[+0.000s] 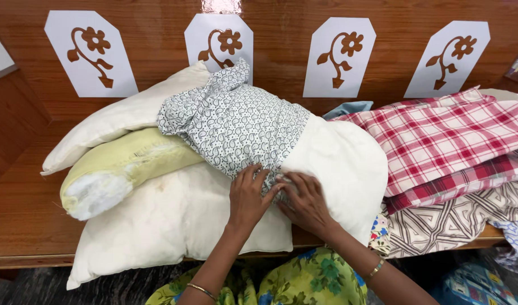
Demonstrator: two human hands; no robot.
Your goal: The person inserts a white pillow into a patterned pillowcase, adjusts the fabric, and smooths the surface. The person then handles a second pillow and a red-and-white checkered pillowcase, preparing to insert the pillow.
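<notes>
A white pillow (343,164) lies across other pillows, half inside a grey paisley-print pillowcase (236,124) that is bunched toward its far end. My left hand (248,197) and my right hand (305,202) sit side by side at the open hem of the pillowcase, fingers pinching its edge where cloth meets bare pillow. Under them lies a large white pillow (168,220). A yellow-green pillow (115,169) with a torn white end and another cream pillow (123,116) rest to the left.
Folded cloths are stacked at the right: a red and white checked one (445,135) over a beige geometric-print one (456,217). All rest on a brown wooden bench (21,214) with a tall backrest bearing white flower plaques (89,53). A blue cloth (473,285) lies below.
</notes>
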